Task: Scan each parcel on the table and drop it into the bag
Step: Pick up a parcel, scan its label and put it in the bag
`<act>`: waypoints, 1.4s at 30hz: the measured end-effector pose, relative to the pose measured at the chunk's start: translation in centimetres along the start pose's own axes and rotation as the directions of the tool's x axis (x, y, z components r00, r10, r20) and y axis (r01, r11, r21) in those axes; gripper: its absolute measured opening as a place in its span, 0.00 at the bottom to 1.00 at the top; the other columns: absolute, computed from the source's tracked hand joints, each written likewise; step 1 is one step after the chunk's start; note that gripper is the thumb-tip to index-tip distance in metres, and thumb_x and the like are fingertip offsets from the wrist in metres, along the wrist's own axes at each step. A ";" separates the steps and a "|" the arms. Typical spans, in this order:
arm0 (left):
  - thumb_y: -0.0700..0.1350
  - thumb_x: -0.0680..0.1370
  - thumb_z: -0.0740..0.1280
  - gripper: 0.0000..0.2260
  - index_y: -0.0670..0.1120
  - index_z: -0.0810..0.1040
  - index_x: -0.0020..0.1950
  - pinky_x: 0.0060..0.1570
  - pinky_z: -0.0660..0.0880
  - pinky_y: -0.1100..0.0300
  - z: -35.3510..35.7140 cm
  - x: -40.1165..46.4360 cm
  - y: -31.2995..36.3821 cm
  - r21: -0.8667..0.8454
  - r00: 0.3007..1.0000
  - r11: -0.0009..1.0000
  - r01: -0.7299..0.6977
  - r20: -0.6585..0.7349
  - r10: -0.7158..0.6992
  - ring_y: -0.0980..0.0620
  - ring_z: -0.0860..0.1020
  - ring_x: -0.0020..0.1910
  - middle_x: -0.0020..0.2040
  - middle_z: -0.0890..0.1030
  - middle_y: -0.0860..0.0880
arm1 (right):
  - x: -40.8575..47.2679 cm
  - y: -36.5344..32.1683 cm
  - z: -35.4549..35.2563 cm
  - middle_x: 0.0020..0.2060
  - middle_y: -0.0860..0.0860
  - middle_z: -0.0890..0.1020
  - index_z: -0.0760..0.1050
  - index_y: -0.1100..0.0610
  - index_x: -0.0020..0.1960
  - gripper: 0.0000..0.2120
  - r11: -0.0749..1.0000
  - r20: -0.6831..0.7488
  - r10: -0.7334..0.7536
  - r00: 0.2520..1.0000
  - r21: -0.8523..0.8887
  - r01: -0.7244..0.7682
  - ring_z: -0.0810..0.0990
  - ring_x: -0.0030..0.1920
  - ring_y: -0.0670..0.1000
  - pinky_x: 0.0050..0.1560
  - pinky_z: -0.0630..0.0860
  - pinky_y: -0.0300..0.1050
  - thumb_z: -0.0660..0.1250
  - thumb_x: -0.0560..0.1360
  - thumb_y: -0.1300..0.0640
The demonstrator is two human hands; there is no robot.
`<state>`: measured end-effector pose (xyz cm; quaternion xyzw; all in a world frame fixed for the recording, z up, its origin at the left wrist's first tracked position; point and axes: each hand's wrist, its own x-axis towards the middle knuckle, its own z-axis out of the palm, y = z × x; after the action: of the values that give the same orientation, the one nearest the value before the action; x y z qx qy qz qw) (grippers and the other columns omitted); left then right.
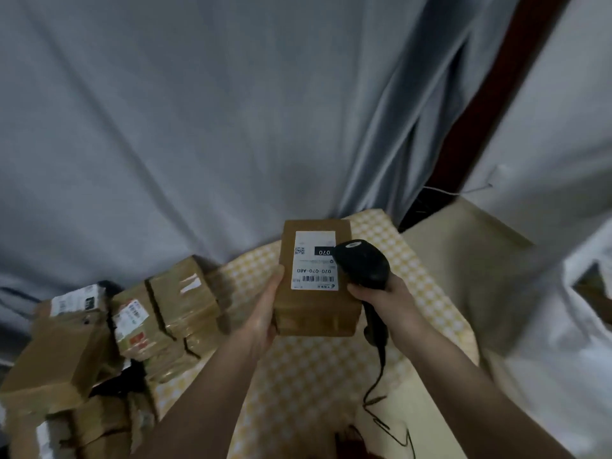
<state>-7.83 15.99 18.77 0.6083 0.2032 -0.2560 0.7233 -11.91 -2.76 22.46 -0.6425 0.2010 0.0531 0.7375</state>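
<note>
Parcel (314, 313): brown taped box with a white barcode label (314, 260), held above the checked table (298, 385).
Left hand (265, 313): fingers clasping its left side.
Right hand (381, 296): fingers wrapped round black scanner (362, 263), at the label's right.

This looks like a room in a home used for packing parcels. A grey curtain (198, 127) hangs behind a table with a yellow checked cloth (308, 376). Many taped cardboard parcels (165, 309) with shipping labels are piled on it, and a handheld barcode scanner (362, 265) is there.
</note>
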 end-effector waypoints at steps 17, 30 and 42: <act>0.62 0.78 0.60 0.22 0.48 0.82 0.58 0.52 0.78 0.52 20.8 -0.6 -6.7 0.315 0.862 0.936 0.159 0.417 -0.287 0.48 0.83 0.50 0.52 0.85 0.46 | -11.4 2.6 -17.5 0.44 0.53 0.84 0.78 0.60 0.56 0.14 0.986 -0.601 0.043 0.798 0.154 0.063 0.81 0.45 0.51 0.42 0.73 0.41 0.70 0.71 0.67; 0.68 0.64 0.71 0.30 0.51 0.81 0.59 0.54 0.78 0.44 41.0 -2.3 -13.9 0.594 0.774 0.787 0.166 0.415 -0.477 0.43 0.81 0.56 0.54 0.84 0.45 | -14.8 3.6 -37.7 0.47 0.53 0.85 0.79 0.56 0.55 0.13 0.974 -0.732 0.084 0.677 0.204 0.099 0.82 0.50 0.52 0.48 0.76 0.44 0.71 0.71 0.65; 0.55 0.68 0.76 0.24 0.50 0.77 0.61 0.40 0.77 0.55 56.8 4.7 -15.5 0.588 0.809 0.802 0.102 0.420 -0.411 0.46 0.78 0.53 0.55 0.80 0.46 | -10.3 3.4 -48.9 0.47 0.55 0.83 0.79 0.56 0.53 0.12 0.965 -0.745 0.168 0.645 0.257 0.045 0.79 0.49 0.53 0.53 0.77 0.49 0.71 0.71 0.66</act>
<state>-14.65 -42.48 13.97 0.6568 -0.0002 -0.5589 0.5062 -33.66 -47.73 18.52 -0.4988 0.5189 -0.2223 0.6577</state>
